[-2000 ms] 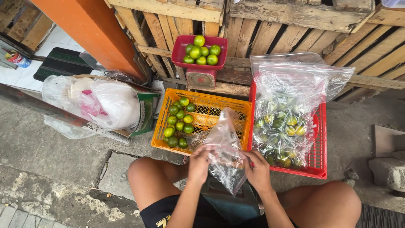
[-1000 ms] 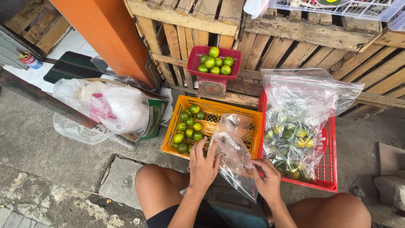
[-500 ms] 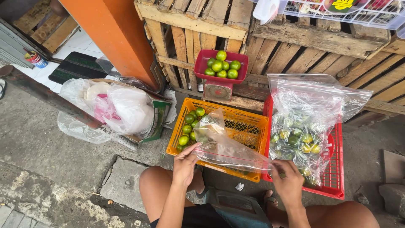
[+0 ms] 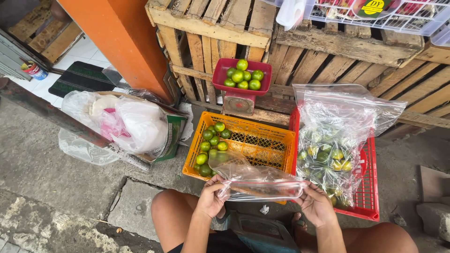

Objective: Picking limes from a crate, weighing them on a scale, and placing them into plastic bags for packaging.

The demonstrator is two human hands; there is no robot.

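Hands: the left hand and right hand were held apart, each pinched on one end of an empty clear plastic bag.
Bag: it was stretched flat and roughly level between the two hands, just above the person's bare knees, its far edge overlapping the near rim of the orange crate.
Orange crate: it sat on the concrete just beyond the hands, with green limes gathered at its left end and the rest of its mesh floor showing.
Red crate: it stood touching the orange crate's right side and held a large clear sack of green and yellowish limes, whose open top rose beside the right hand.
Scale: a small red scale stood behind the orange crate on a wooden ledge, its red tray piled with limes.
Backdrop: wooden pallets closed off the far side.
Left side: a heap of white and clear plastic bags lay well clear of the hands, by an orange pillar.
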